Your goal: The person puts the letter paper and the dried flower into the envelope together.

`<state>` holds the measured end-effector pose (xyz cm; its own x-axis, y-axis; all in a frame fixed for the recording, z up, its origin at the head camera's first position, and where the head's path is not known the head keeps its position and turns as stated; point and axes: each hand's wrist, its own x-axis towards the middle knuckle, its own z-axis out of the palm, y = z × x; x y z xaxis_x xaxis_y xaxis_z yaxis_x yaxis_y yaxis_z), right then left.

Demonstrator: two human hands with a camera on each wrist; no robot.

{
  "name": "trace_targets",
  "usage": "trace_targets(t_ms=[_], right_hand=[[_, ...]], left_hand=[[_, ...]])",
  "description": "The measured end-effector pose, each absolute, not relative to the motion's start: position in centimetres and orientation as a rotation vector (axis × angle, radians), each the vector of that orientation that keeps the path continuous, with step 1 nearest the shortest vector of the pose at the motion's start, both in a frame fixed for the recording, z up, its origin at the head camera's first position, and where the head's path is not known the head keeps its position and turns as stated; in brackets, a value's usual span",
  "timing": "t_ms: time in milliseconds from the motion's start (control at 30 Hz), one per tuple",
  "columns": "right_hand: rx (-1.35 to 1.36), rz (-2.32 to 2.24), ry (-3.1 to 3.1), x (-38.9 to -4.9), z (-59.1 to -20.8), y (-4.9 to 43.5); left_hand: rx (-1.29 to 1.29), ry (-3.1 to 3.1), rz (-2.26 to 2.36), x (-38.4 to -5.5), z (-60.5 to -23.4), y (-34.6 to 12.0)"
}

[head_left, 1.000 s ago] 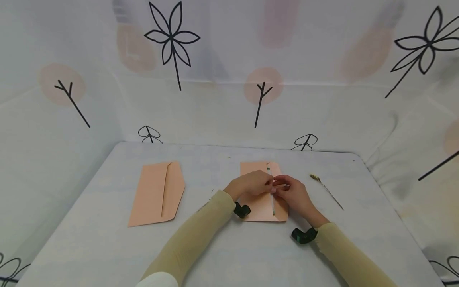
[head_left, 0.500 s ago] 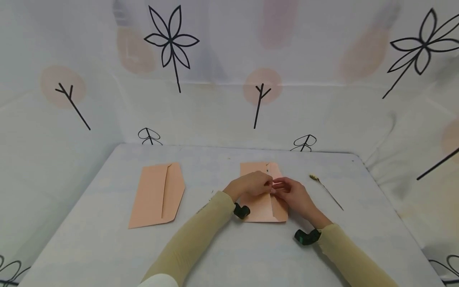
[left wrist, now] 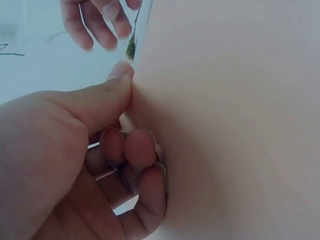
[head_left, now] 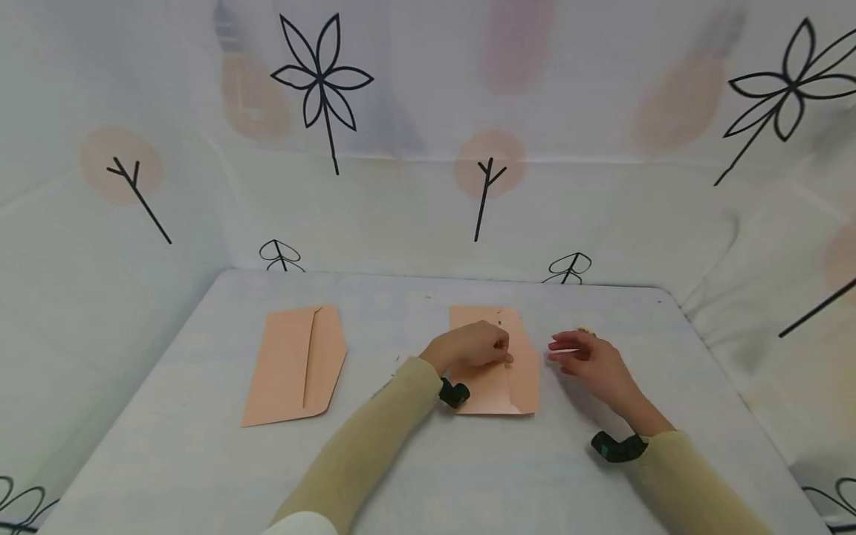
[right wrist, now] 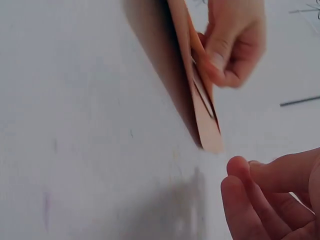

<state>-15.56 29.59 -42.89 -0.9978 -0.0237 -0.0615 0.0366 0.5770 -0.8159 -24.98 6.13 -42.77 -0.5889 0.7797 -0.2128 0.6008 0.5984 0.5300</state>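
A pale peach envelope [head_left: 484,390] lies on the table in front of me. My left hand [head_left: 471,345] pinches the edge of its pocket between thumb and fingers. Seen edge-on in the right wrist view, the pocket gapes a little beside the left thumb. My right hand [head_left: 591,371] holds nothing and hovers to the right of the envelope, its fingers loosely bent. Just beyond its knuckles shows the yellowish head of a dried flower [head_left: 585,331]; the hand hides the thin stem in the head view.
A second peach envelope [head_left: 284,371] lies at the left with its flap side facing right. The white table [head_left: 401,475] is closed in by a white cloth backdrop [head_left: 401,208] printed with black line flowers and peach blots. Small dark specks lie near the left wrist.
My right hand has left the envelope and moved right to the dried flower. The white strip with green specks at the pocket is no longer visible. My left hand stays in place.
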Motion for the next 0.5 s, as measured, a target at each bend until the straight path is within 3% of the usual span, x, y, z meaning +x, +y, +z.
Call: trace_targets(t_ms=[500], right_hand=[[0.114,-1.295,2.895,-13.9,-41.6,36.3]], left_hand=[[1.09,2.393,0.529,-24.7,-42.5,6.2]])
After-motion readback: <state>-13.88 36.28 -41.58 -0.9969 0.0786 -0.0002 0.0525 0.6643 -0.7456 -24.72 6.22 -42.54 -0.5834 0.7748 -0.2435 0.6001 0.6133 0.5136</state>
